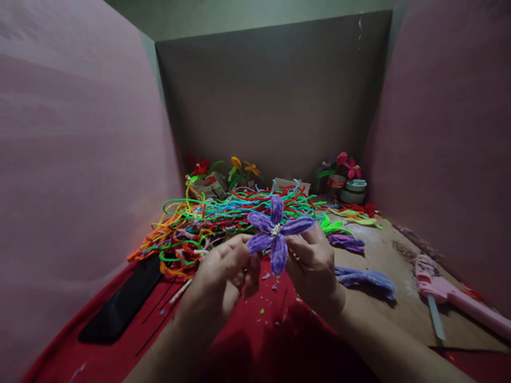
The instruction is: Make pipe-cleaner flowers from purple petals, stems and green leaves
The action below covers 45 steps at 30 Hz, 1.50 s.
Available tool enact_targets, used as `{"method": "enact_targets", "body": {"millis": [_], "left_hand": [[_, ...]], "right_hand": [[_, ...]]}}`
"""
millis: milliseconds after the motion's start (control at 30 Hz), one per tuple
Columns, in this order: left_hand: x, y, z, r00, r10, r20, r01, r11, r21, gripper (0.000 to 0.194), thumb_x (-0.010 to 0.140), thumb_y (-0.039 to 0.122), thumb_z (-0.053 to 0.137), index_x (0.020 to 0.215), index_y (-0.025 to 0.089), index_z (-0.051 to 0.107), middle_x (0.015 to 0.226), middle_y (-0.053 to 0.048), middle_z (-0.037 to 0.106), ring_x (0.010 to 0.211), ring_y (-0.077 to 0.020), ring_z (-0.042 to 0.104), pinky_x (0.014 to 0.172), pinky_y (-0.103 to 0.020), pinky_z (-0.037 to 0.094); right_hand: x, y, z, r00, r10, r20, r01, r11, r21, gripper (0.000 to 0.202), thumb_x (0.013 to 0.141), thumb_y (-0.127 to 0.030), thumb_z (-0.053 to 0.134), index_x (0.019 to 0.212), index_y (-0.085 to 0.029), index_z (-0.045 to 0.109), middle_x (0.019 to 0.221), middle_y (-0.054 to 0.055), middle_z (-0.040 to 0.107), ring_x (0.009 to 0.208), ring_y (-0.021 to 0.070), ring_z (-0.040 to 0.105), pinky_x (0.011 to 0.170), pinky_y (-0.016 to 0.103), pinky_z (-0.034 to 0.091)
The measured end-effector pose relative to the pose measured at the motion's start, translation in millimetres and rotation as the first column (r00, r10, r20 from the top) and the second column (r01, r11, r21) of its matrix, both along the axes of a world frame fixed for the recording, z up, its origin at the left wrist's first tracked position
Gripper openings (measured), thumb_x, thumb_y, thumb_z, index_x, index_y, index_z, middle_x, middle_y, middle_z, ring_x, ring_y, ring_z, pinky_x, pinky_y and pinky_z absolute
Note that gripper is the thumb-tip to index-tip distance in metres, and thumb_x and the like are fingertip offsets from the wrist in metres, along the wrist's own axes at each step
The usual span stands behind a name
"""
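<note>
A purple five-petalled fuzzy flower [278,255] with a cluster of small pale beads at its centre faces me, held up between both hands. My left hand [225,274] pinches the tip of its lower left petal. My right hand [315,266] has its fingers closed behind the flower's right side, under the right petal; what they grip there is partly hidden. Behind the flower lies a large heap of coloured pipe cleaners [223,207]. Purple looped pieces [347,243] and a bluish-violet bundle [369,282] rest to the right of my right hand.
A black phone [120,306] lies on the red cloth [275,324] at left. A pink glue gun [447,292] rests on the wooden board [403,276] at right. Finished flowers [252,168], a lidded jar [354,191] and yellow-green pieces [355,216] are at the back.
</note>
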<state>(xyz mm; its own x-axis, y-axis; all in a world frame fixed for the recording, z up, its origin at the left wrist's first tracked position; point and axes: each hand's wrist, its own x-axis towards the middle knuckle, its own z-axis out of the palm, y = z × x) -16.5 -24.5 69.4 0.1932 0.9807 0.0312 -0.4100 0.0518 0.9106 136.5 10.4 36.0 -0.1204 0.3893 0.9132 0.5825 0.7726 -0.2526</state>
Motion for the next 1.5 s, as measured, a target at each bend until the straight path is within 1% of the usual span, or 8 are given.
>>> {"method": "enact_targets", "body": {"millis": [167,300,433,767,1000,1133,1333,1500], "left_hand": [[27,-18,-4.0,0.998,0.013,0.066,-0.003,0.99,-0.141,0.035,0.061,0.035,0.073,0.054,0.014,0.047,0.039,0.007,0.04,0.027,0.0,0.027,0.031,-0.014,0.02],[47,-21,-4.2,0.978,0.005,0.211,0.052,0.963,-0.264,0.025,0.061,0.028,0.073,0.053,0.011,0.055,0.037,0.004,0.049,0.023,0.0001,0.03,0.029,-0.013,0.022],[60,-20,-4.7,0.954,-0.072,0.29,0.163,0.938,-0.304,0.032,0.072,0.028,0.062,0.047,0.008,0.059,0.023,0.003,0.035,0.021,-0.003,0.034,0.028,-0.013,0.025],[69,-32,-2.8,0.99,0.137,0.019,-0.137,0.99,0.014,0.025,0.073,0.026,0.064,0.054,0.011,0.06,0.045,0.0,0.058,0.026,-0.0057,0.044,0.025,-0.015,0.029],[64,-32,-9.0,0.987,0.161,0.012,-0.161,0.987,-0.02,0.032,0.076,0.036,0.061,0.055,0.011,0.057,0.044,0.0,0.055,0.027,-0.0044,0.042,0.029,-0.016,0.028],[66,-30,-8.3,0.969,0.245,-0.018,-0.243,0.966,0.093,0.031,0.073,0.031,0.064,0.051,0.011,0.055,0.041,0.001,0.053,0.026,-0.0039,0.039,0.029,-0.016,0.027],[72,-23,-10.8,0.917,0.377,0.134,-0.381,0.924,0.01,0.023,0.054,0.023,0.079,0.056,0.013,0.058,0.043,0.007,0.051,0.031,-0.0014,0.04,0.032,-0.012,0.031],[72,-27,-12.2,0.954,0.295,0.051,-0.299,0.951,0.083,0.023,0.065,0.022,0.072,0.05,0.011,0.058,0.04,0.002,0.054,0.026,-0.0024,0.039,0.028,-0.013,0.027]], "right_hand": [[1,-2,-3.1,0.992,-0.09,0.082,0.086,0.995,0.055,0.015,0.082,-0.021,0.051,0.075,-0.02,0.064,0.077,0.006,0.062,0.072,0.0186,0.046,0.065,0.033,0.036],[5,-6,-4.4,0.99,-0.106,0.093,0.096,0.99,0.104,0.017,0.083,-0.024,0.049,0.074,-0.02,0.063,0.074,0.007,0.061,0.069,0.0197,0.041,0.06,0.032,0.033],[9,-9,-6.1,0.994,-0.095,0.062,0.086,0.987,0.136,0.02,0.082,-0.021,0.048,0.065,-0.02,0.058,0.072,0.007,0.059,0.071,0.0203,0.041,0.057,0.031,0.032],[14,-12,-5.7,0.994,-0.078,0.079,0.07,0.992,0.109,0.024,0.085,-0.027,0.043,0.069,-0.021,0.059,0.072,0.008,0.058,0.072,0.0207,0.042,0.06,0.032,0.034],[15,-13,-3.0,0.997,-0.056,0.049,0.05,0.993,0.11,0.024,0.086,-0.029,0.045,0.072,-0.021,0.063,0.074,0.006,0.062,0.072,0.0196,0.042,0.059,0.031,0.033],[15,-13,-2.0,0.997,-0.057,0.045,0.051,0.99,0.135,0.025,0.085,-0.026,0.046,0.066,-0.02,0.061,0.07,0.006,0.06,0.069,0.0185,0.04,0.06,0.03,0.033],[15,-12,-4.8,0.995,-0.09,0.044,0.083,0.987,0.14,0.015,0.082,-0.023,0.051,0.071,-0.02,0.062,0.07,0.006,0.059,0.072,0.0197,0.04,0.061,0.031,0.033],[16,-11,-8.1,0.996,-0.064,0.056,0.057,0.991,0.122,0.025,0.086,-0.032,0.044,0.073,-0.02,0.061,0.074,0.006,0.059,0.072,0.0199,0.042,0.062,0.032,0.034]]}}
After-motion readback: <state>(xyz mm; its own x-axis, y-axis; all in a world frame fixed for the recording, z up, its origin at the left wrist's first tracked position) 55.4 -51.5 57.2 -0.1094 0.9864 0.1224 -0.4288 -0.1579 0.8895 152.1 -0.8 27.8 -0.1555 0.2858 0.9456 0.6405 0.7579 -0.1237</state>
